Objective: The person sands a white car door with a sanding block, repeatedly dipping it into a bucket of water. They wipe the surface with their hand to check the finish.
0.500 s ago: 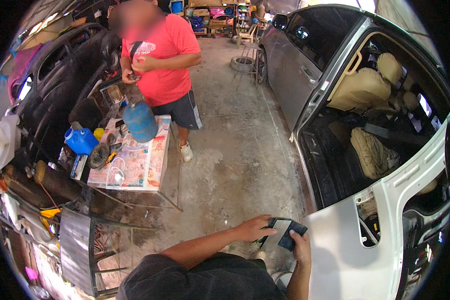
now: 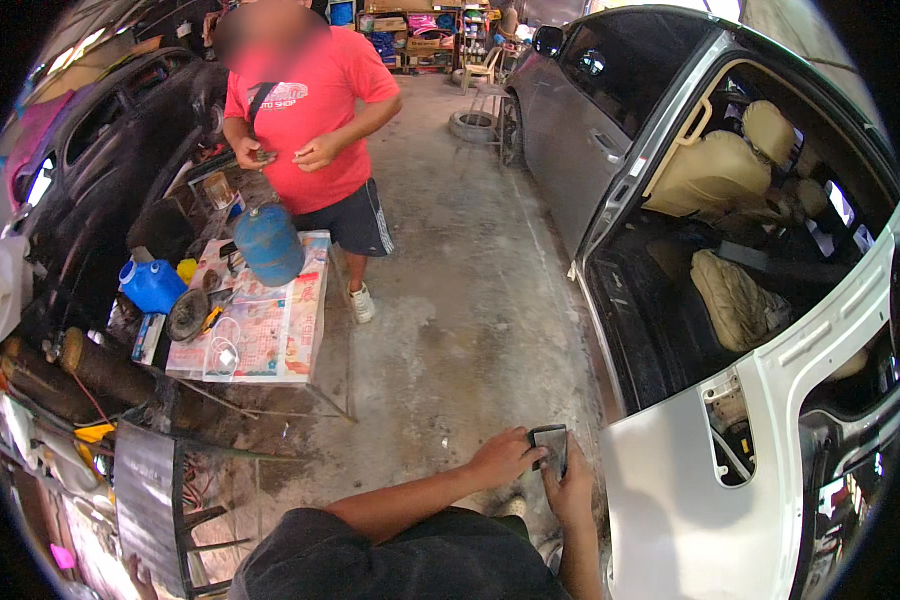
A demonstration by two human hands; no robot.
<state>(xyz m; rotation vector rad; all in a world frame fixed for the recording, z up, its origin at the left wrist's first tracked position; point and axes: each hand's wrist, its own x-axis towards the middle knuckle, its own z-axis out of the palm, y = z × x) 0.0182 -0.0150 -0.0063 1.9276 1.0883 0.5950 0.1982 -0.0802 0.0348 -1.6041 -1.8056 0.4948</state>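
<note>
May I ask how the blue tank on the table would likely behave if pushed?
The blue tank looks rigid, judging by its hard-looking wall. Being rounded, it would probably roll if tipped over. The printed sheet beneath it might shift along with a push.

Grey flat piece (image 2: 552, 441) with dark edges; silver-grey car door (image 2: 573, 150); white body panel (image 2: 660, 510); tan seat (image 2: 705, 180); blue tank (image 2: 270, 247); pink-and-white patterned counter cover (image 2: 298, 325); red shirt (image 2: 325, 75); black shorts (image 2: 355, 220), white-striped

the dark pad (image 2: 552, 442) is partly hidden by fingers (image 2: 515, 449), and a face (image 2: 270, 36) is blurred.
</note>
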